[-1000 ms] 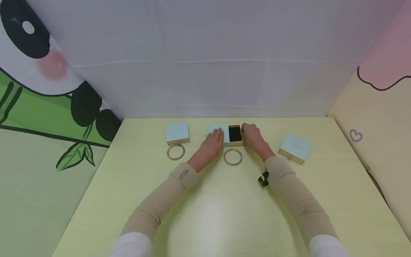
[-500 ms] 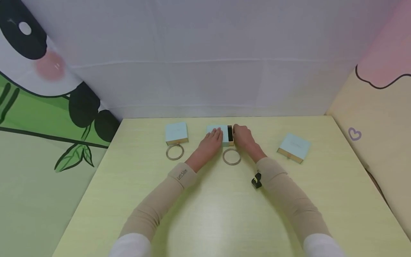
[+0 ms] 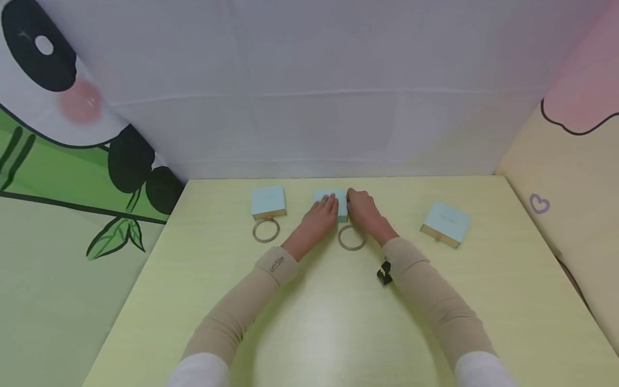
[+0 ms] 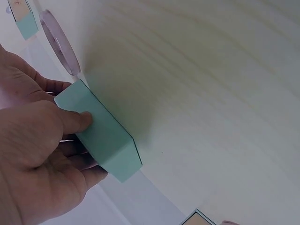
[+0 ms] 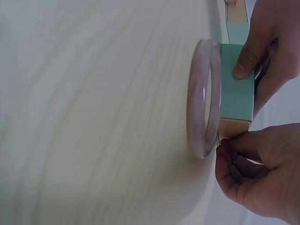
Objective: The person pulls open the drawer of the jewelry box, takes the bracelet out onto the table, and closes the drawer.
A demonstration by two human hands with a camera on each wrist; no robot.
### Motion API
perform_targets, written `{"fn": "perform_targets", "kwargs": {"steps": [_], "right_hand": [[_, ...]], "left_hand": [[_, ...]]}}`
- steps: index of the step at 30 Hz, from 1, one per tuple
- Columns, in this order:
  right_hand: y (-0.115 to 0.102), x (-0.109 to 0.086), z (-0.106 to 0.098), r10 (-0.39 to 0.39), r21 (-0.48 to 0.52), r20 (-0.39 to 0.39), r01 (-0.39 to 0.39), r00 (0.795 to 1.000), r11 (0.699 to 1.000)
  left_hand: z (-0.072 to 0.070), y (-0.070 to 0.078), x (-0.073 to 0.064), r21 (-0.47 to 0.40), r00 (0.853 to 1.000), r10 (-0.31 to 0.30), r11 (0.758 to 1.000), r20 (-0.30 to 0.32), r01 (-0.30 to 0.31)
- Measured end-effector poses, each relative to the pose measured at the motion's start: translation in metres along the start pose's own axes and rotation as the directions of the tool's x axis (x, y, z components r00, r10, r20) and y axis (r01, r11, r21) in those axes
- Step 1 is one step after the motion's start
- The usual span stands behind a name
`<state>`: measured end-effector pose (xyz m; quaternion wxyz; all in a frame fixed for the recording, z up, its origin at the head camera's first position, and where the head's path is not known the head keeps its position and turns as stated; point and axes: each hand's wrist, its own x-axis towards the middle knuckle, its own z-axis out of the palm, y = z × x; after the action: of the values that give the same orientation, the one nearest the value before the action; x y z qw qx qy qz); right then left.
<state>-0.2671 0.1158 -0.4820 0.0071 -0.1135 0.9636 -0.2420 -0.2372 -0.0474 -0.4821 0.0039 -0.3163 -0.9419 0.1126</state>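
Note:
A light blue drawer box (image 3: pixel 342 200) lies at the back middle of the table. My left hand (image 3: pixel 317 219) holds it, fingers laid over its top and the thumb on its front side, as the left wrist view shows on the box (image 4: pixel 105 133). With curled fingers my right hand (image 3: pixel 366 212) pinches the right end of the tan drawer (image 5: pixel 233 126), of which only a short part sticks out of the sleeve; the fingers hide what exactly they pinch. In front of the box lies a pale mauve bangle (image 5: pixel 199 93), close to the right hand.
To the left, another light blue box (image 3: pixel 268 200) has a second bangle (image 3: pixel 266 241) in front of it. A third box (image 3: pixel 446 221) sits at an angle on the right. Behind the table (image 3: pixel 309 333) hangs a white cloth (image 3: pixel 309 129).
My right hand has moved left, and the drawer with its black inside has slid into the sleeve, so the black no longer shows. The left hand has stayed on the box.

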Motion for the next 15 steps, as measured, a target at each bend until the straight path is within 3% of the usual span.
{"fn": "perform_targets", "kwargs": {"steps": [6, 11, 15], "right_hand": [[0.006, -0.001, -0.007, -0.051, 0.001, 0.021, 0.051, 0.998, 0.999], [0.012, -0.001, -0.014, -0.096, -0.043, 0.074, 0.099, 0.993, 0.994], [0.013, -0.005, -0.017, -0.083, -0.057, 0.093, 0.088, 0.992, 0.994]], "left_hand": [[0.002, 0.002, 0.002, -0.014, 1.000, -0.011, 1.000, -0.012, 0.011], [0.004, 0.003, 0.003, -0.090, 0.999, -0.039, 0.995, -0.023, 0.037], [0.001, 0.004, 0.005, -0.165, 0.997, -0.082, 0.983, -0.015, 0.078]]}}
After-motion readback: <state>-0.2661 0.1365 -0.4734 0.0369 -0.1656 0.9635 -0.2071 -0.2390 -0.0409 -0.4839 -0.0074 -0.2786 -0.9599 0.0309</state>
